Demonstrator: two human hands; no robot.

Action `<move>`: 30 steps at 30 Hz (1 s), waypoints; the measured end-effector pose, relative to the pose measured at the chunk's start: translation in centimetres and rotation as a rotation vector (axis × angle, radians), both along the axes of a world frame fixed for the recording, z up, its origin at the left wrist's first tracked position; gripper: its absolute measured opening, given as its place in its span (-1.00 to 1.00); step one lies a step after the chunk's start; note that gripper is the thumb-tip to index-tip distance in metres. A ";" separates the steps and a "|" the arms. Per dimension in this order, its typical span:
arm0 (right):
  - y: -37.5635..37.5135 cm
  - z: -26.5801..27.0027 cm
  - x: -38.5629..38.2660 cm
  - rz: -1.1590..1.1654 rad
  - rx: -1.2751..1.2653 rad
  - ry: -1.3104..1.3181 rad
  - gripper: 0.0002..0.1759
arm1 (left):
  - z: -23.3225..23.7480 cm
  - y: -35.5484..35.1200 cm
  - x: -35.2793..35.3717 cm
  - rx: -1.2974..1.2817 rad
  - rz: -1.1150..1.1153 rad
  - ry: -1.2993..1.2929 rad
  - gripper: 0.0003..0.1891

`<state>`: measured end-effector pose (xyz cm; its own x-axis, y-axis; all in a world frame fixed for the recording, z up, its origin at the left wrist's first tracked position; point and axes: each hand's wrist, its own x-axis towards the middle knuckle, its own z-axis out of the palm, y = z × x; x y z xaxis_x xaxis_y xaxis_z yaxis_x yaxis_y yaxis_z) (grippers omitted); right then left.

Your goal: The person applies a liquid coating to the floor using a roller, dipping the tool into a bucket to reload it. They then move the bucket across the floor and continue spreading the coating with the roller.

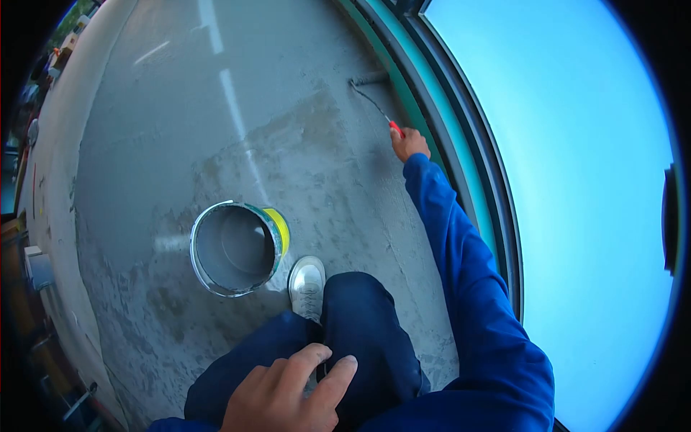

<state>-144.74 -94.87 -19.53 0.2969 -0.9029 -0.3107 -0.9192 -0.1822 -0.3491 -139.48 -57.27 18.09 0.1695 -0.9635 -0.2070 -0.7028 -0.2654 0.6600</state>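
My right hand (411,144) is closed on the red handle (396,129) of a paint roller, stretched out beside the frame at the right. The grey-coated roller (370,78) lies against the floor next to the green frame edge. My left hand (291,392) hovers over my lap, holding nothing, with thumb and forefinger apart and the other fingers curled. A bucket (237,248) with a yellow label stands on the floor in front of me, with grey liquid inside.
The grey floor (165,144) looks wet and shiny in patches. A green and black frame (461,137) with a bright pane (576,180) borders it at the right. My shoe (307,284) is close beside the bucket. Various items line the far left edge.
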 end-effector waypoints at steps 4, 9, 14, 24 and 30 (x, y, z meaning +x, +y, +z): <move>-4.8 -0.9 8.7 0.015 -0.056 -0.064 -0.46 | -0.7 0.0 1.3 0.047 0.012 -0.002 -0.61; -7.8 2.1 16.0 0.106 -0.129 -0.184 -0.54 | -1.4 -0.1 2.7 0.108 0.062 -0.035 -0.64; -10.0 1.0 19.5 0.182 -0.168 -0.233 -0.63 | -2.2 0.3 2.7 0.097 0.081 -0.094 -0.74; -6.7 0.4 10.2 0.255 -0.127 -0.247 -0.63 | -0.7 0.6 -0.1 0.042 0.054 -0.137 -0.74; 3.2 2.1 -4.0 0.232 -0.144 -0.307 -0.67 | 0.5 0.7 -3.2 -0.050 0.015 -0.123 -0.67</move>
<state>-148.78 -91.68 -17.45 0.5571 -0.8289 -0.0508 -0.7050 -0.4397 -0.5565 -142.65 -56.52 18.56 0.2052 -0.9692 -0.1358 -0.7757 -0.2457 0.5813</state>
